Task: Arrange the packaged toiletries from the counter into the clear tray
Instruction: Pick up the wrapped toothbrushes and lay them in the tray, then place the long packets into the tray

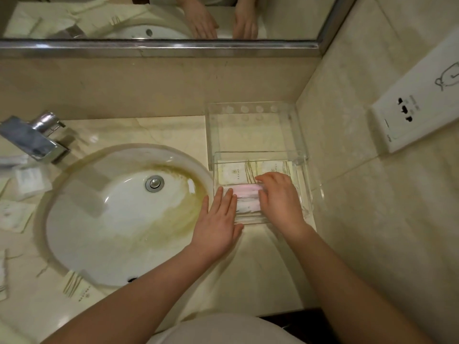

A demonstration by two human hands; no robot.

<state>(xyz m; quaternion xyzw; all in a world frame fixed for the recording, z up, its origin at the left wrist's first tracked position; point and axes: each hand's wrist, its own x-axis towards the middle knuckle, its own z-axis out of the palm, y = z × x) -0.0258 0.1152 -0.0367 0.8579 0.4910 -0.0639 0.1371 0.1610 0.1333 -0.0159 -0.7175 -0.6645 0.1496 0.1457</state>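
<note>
Pink packet [246, 189] lies crosswise in the clear tray [258, 154] (long axis left-right): right hand [279, 196] curls its fingers over one end, and the left hand [218, 220] lays straight fingers at the other.

— Clear tray [258, 154], contents?
— Two cream packets [234, 173] at back; pink packet [246, 188] in front, my right hand [279, 198] gripping its right end, my left hand [218, 220] flat against its left.
— Counter [258, 269]?
— Loose packets [29, 180] left of the sink [111, 219].
</note>
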